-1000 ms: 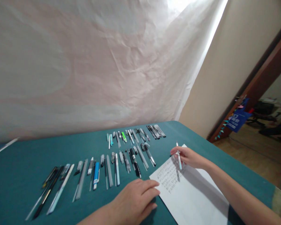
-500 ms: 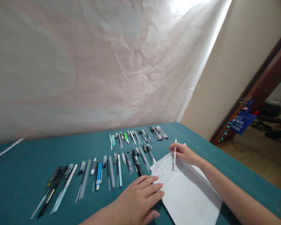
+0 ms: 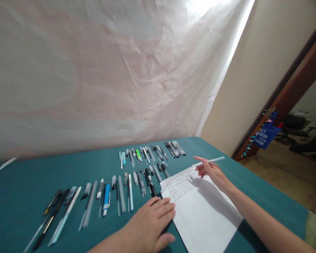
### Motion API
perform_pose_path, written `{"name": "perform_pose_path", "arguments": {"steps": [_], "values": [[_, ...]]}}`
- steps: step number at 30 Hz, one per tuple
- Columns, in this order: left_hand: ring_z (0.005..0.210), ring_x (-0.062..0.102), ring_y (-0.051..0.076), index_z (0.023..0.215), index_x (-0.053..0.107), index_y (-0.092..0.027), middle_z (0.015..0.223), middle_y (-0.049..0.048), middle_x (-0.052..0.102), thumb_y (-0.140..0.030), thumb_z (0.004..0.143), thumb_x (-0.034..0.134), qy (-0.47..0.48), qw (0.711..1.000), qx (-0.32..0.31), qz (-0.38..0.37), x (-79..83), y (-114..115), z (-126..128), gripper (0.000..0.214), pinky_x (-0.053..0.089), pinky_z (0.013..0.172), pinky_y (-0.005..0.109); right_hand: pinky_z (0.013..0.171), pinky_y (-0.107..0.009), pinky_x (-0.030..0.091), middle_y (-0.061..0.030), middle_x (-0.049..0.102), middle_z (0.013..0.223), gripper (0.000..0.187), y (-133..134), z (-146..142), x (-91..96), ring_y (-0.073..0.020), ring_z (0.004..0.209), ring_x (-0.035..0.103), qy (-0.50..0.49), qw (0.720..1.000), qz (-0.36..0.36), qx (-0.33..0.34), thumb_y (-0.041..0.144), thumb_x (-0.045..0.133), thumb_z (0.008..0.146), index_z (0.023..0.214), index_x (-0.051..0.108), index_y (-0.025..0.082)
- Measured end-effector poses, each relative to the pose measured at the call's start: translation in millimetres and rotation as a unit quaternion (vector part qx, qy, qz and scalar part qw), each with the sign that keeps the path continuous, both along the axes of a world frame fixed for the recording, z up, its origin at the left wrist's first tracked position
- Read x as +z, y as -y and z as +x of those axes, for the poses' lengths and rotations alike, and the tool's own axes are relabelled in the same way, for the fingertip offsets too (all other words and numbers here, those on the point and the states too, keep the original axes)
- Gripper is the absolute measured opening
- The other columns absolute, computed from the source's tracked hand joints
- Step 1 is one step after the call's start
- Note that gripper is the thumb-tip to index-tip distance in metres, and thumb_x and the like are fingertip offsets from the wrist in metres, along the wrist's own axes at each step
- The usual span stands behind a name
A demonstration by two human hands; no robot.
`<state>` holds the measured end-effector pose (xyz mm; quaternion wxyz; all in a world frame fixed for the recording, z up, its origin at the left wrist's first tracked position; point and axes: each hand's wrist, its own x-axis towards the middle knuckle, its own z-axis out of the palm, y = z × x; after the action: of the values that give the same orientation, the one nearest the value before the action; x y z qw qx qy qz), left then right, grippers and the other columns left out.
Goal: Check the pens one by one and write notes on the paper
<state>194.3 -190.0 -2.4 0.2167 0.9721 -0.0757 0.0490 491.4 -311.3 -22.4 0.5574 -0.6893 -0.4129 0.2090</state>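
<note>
My left hand [image 3: 153,221] lies flat, fingers stretched out, with its fingertips on the left edge of a white sheet of paper [image 3: 202,218]. Lines of handwriting cover the upper part of the sheet. Above its top edge, my right hand [image 3: 210,173] holds a slim white and pale blue pen [image 3: 216,159] nearly level. One end of the pen points left, beside the stretched index finger; the other sticks out to the right past the knuckles. How the thumb grips it is hard to make out. A black pen [image 3: 150,182] lies just beyond my left hand.
A green cloth [image 3: 76,168] covers the table. Several pens taken apart lie in rows, among them a blue barrel [image 3: 106,200] and a bright green piece [image 3: 138,155]. Black pens [image 3: 175,149] sit together at the back. A pale sheet [image 3: 107,77] hangs behind.
The pen in my right hand has swung from upright over the writing to nearly level, and the hand has lifted off the paper. My left hand keeps its place on the sheet's edge.
</note>
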Motion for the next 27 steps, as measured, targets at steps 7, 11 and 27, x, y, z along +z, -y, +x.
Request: {"name": "perform_pose_path", "arguments": {"steps": [7, 11, 27], "values": [[0.125, 0.033, 0.025, 0.129, 0.039, -0.024, 0.135, 0.0058, 0.04, -0.045, 0.086, 0.039, 0.0, 1.0, -0.001, -0.001, -2.3, -1, 1, 0.048, 0.023, 0.103, 0.044, 0.059, -0.028, 0.045, -0.0034, 0.059, 0.063, 0.036, 33, -13, -19.8, -0.0153, 0.061, 0.055, 0.063, 0.996, -0.055, -0.041, 0.047, 0.049, 0.079, 0.082, 0.064, 0.014], [0.124, 0.035, 0.024, 0.129, 0.038, -0.026, 0.135, 0.0045, 0.041, -0.043, 0.085, 0.042, 0.004, 1.0, 0.002, -0.001, -4.1, -1, 3, 0.047, 0.023, 0.103, 0.043, 0.055, -0.026, 0.042, -0.0016, 0.057, 0.06, 0.027, 37, -13, -25.8, -0.0143, 0.057, 0.053, 0.06, 0.996, -0.03, -0.062, 0.043, 0.052, 0.077, 0.077, 0.057, 0.016], [0.121, 0.039, 0.024, 0.129, 0.039, -0.026, 0.133, 0.0059, 0.042, -0.041, 0.086, 0.042, 0.006, 1.0, 0.003, 0.006, -3.8, 0, 5, 0.046, 0.022, 0.103, 0.046, 0.047, -0.023, 0.033, 0.0042, 0.047, 0.053, 0.016, 41, -1, -36.5, -0.0102, 0.048, 0.041, 0.137, 0.986, -0.06, -0.069, 0.029, 0.048, 0.077, 0.065, 0.051, 0.019]]}}
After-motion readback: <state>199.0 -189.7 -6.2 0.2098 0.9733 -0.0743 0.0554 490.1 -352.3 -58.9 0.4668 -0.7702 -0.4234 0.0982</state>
